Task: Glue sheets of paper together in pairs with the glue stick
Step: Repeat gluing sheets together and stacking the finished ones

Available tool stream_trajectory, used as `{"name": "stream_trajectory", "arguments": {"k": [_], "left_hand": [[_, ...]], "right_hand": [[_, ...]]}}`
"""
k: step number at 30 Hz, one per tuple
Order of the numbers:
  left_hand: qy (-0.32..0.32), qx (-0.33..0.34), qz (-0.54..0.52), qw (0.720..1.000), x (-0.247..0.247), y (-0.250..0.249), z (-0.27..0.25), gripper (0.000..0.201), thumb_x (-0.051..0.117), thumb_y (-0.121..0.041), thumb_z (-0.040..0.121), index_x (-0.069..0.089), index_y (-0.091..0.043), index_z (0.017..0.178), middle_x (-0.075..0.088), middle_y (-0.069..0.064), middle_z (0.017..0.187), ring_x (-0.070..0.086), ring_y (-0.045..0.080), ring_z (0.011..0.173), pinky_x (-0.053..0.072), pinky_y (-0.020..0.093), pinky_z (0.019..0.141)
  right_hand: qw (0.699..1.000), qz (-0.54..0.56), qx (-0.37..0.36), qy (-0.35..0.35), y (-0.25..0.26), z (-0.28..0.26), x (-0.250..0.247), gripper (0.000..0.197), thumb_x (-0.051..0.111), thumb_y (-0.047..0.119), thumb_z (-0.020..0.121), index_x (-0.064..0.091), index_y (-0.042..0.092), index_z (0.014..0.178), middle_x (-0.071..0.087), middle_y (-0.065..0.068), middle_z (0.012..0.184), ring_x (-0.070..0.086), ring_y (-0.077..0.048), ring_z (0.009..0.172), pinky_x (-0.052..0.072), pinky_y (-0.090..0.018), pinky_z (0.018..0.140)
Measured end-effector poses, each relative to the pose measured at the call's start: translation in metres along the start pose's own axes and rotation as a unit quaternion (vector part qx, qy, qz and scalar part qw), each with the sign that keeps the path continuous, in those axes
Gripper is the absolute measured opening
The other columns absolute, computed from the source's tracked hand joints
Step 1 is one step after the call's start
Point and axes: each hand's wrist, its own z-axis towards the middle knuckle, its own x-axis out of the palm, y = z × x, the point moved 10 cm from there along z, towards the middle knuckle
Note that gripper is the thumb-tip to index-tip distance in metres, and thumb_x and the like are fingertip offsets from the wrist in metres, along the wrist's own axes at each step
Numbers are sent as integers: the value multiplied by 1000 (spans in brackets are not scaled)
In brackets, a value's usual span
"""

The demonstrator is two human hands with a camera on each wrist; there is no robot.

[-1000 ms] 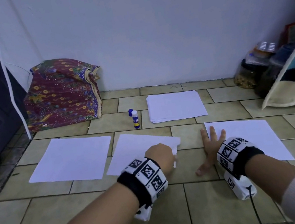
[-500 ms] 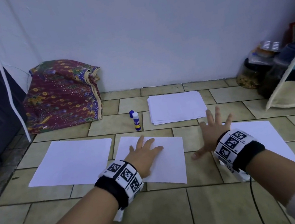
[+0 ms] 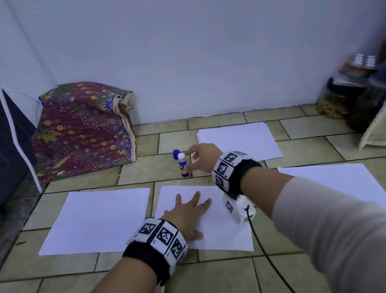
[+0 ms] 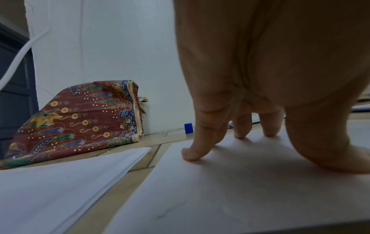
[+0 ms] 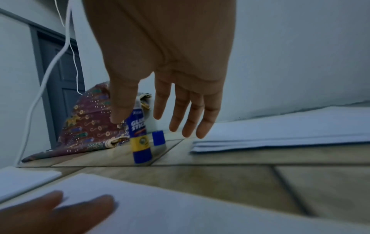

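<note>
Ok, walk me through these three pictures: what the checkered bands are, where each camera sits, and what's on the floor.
There is no machine here, just a person working with bare hands. The black-and-white checkered bands are wrist straps, each carrying a small camera. The wide picture comes from a camera on the person's head, looking down. The other two look along each hand from the wrist.

On the tiled floor lie three separate white sheets in a row, a stack of paper behind them, and a glue stick standing upright with its blue cap off, just behind it.

The left hand lies flat on the middle sheet, fingers straight, pressing it down. The right hand reaches for the glue stick with fingers spread; it does not grip it yet. Neither hand holds anything.

A patterned cloth bundle leans against the wall.
</note>
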Motion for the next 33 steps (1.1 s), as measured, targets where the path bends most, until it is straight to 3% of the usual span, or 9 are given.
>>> {"name": "stream_trajectory", "arguments": {"k": [5,8,11,15,19,23,25,29,33], "left_hand": [[-3,5,11,1000,-1,-1,2,86,56,-28,95,-7,-34,152,-20,-6,159,-16,41,144,23,64,110],[-8,1,11,1000,-1,0,0,85,56,-30,95,-7,-34,152,-20,-7,159,-15,39,145,22,62,111],[-27,2,22,999,-3,1,-3,83,56,-34,95,-5,-36,152,-16,-6,160,-10,36,146,25,56,113],[-60,1,83,995,-18,-3,-10,84,56,-51,90,3,-34,153,1,1,160,13,34,141,40,46,102],[-63,0,80,995,-33,-9,-7,85,61,-61,82,20,-29,150,24,8,149,32,32,131,41,43,99],[-65,2,48,997,-45,-14,-1,81,62,-63,79,32,-23,143,35,9,136,43,28,122,44,40,95],[-84,5,25,996,-51,-16,2,78,63,-62,79,37,-20,139,34,7,136,44,25,121,46,41,94],[-152,37,-22,987,-68,-23,7,78,68,-53,80,35,-13,139,27,2,144,36,21,129,43,43,100],[-125,61,44,989,-62,-37,16,81,65,-48,84,27,-13,147,23,0,154,24,21,138,38,42,106]], "right_hand": [[999,-47,-3,9,8,10,11,33,67,30,86,63,11,112,61,-4,105,55,-19,95,42,-26,78],[1000,-22,12,-11,-1,6,0,9,54,22,94,54,13,93,51,-7,95,49,-21,89,37,-25,69],[999,31,38,-6,-23,-4,-9,6,40,20,98,40,18,93,48,-6,89,50,-25,86,37,-25,57],[998,-21,44,34,-51,-27,-27,27,53,27,95,55,16,120,52,1,81,52,-14,59,40,-19,53],[997,-64,39,-20,-73,-39,-61,42,72,32,82,63,16,120,60,-2,104,56,-15,95,38,-19,74],[992,11,50,-118,-90,-47,-83,34,82,17,70,57,14,93,50,2,87,48,-15,81,35,-16,53],[991,20,32,-128,-89,-48,-82,25,77,9,74,58,15,89,51,1,88,48,-15,82,34,-12,53],[992,19,-3,-126,-81,-47,-70,16,64,6,83,63,11,99,54,-1,95,49,-14,86,35,-8,58],[995,-21,-22,-91,-70,-46,-51,21,61,7,87,58,8,108,58,-9,102,50,-18,86,41,-18,66]]}}
